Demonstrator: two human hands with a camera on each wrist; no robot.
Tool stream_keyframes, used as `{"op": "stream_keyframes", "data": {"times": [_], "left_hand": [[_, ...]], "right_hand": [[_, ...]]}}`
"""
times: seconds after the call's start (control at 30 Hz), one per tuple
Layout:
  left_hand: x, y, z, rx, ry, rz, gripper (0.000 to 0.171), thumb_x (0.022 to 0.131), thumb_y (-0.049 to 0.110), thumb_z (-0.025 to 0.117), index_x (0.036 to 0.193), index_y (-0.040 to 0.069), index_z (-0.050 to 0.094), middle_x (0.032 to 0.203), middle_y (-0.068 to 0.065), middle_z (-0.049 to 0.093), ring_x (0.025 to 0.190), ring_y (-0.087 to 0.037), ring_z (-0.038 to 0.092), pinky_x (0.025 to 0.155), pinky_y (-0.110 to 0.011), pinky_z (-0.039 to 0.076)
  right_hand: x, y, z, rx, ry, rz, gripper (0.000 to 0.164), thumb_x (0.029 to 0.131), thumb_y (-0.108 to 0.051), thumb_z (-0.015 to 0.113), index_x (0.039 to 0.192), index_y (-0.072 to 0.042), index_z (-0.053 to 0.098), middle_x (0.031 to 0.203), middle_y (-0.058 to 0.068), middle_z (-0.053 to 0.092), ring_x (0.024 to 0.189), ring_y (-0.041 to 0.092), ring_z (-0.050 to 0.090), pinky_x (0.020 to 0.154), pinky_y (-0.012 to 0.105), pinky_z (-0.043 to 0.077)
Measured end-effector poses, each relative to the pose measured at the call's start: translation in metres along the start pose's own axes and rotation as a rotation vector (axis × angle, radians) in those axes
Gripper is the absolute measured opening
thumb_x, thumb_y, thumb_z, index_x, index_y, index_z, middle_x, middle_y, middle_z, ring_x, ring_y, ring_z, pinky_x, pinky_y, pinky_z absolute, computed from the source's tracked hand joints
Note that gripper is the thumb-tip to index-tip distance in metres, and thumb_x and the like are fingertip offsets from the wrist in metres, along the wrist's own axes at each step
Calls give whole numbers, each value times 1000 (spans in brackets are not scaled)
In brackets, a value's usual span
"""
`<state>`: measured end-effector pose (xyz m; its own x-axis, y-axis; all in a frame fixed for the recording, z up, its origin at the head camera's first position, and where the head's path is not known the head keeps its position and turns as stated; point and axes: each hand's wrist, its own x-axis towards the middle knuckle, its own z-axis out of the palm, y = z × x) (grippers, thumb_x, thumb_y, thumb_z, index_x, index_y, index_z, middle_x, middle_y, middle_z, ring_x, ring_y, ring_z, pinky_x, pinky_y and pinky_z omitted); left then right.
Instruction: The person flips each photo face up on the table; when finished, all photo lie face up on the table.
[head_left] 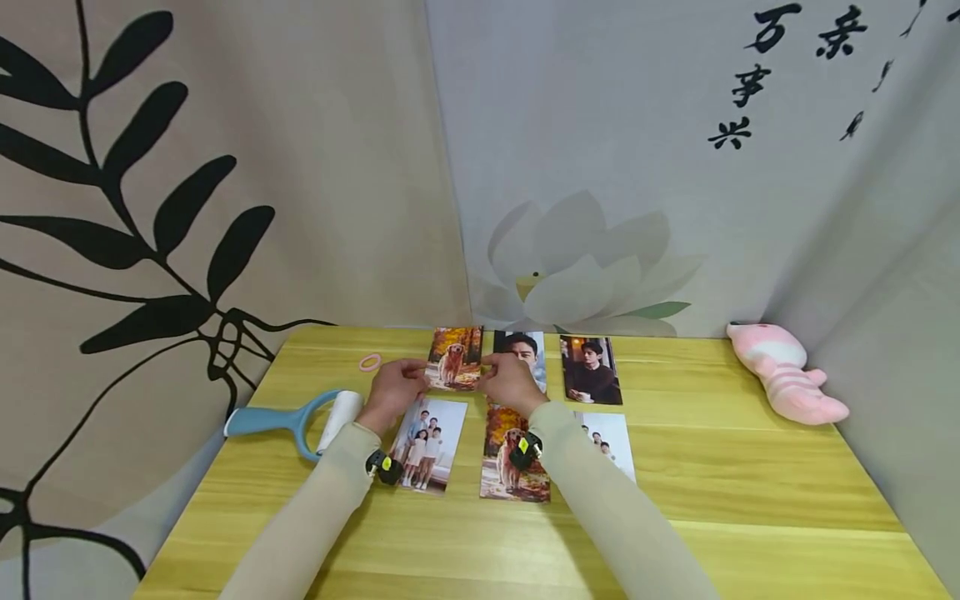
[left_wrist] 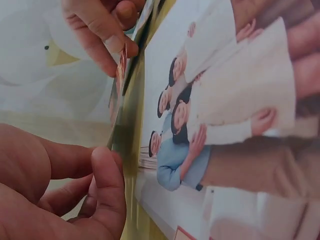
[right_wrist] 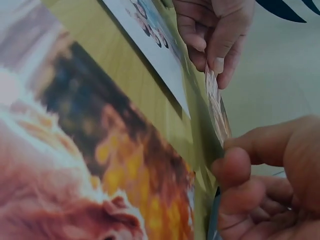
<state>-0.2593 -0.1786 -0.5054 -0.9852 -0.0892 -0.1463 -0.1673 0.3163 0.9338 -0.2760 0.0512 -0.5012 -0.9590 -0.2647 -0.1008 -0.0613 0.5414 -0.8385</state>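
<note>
My left hand (head_left: 393, 387) pinches the left edge of a photo print of a golden retriever among autumn leaves (head_left: 454, 360), at the back of the wooden table. The photo's right edge is pinched by my right hand (head_left: 513, 382). In both wrist views this print shows nearly edge-on between the two hands, tilted off the tabletop. A family photo (head_left: 435, 442) lies in front of the left hand. Under the right forearm lies a second dog photo (head_left: 504, 467), partly hidden. Behind the right hand is a portrait photo (head_left: 528, 346), also partly covered.
Right of the hands lie a photo of a person with a cup (head_left: 592, 371) and another family photo (head_left: 615, 433), partly behind the sleeve. A blue-handled lint roller (head_left: 273, 420) and a pink ring (head_left: 370, 362) are at left. A pink plush toy (head_left: 783, 375) sits far right.
</note>
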Motion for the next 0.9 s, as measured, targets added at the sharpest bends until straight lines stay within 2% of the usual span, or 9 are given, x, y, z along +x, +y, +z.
{"op": "stream_keyframes", "data": {"times": [0.17, 0.3, 0.63, 0.8, 0.9], "left_hand": [[0, -1, 1, 37, 22, 3, 40, 95, -3, 62, 135, -8, 66, 103, -13, 68, 71, -12, 65, 63, -23, 55], [-1, 0, 1, 44, 21, -12, 40, 97, -1, 63, 137, -4, 66, 108, -16, 69, 75, -15, 67, 67, -25, 57], [-2, 2, -2, 85, -10, -41, 43, 103, 9, 63, 144, -3, 60, 131, -27, 67, 105, -35, 73, 88, -39, 63], [-6, 3, -4, 155, 3, -35, 45, 104, 17, 64, 146, 0, 60, 135, -25, 67, 114, -38, 70, 92, -43, 60], [-7, 4, -3, 169, 9, -17, 47, 105, 22, 64, 147, 3, 59, 138, -22, 65, 122, -38, 66, 99, -47, 57]], "right_hand": [[-1, -1, 1, 9, -2, 17, 53, 95, -8, 74, 145, 0, 62, 83, 5, 74, 62, 14, 72, 59, 29, 55], [0, -2, 2, -5, 12, 18, 48, 95, -9, 73, 142, 0, 65, 84, 6, 76, 62, 14, 72, 57, 28, 52], [-3, -4, 3, 49, 3, 22, 50, 97, -10, 72, 144, 2, 62, 104, 13, 80, 71, 24, 78, 59, 30, 58], [-7, -4, 2, 108, 2, 3, 50, 98, -12, 71, 144, 3, 61, 111, 16, 77, 75, 25, 79, 63, 32, 62], [-12, -5, -2, 82, 20, -46, 47, 101, -20, 70, 142, 1, 63, 116, 14, 77, 83, 26, 79, 71, 36, 64]]}}
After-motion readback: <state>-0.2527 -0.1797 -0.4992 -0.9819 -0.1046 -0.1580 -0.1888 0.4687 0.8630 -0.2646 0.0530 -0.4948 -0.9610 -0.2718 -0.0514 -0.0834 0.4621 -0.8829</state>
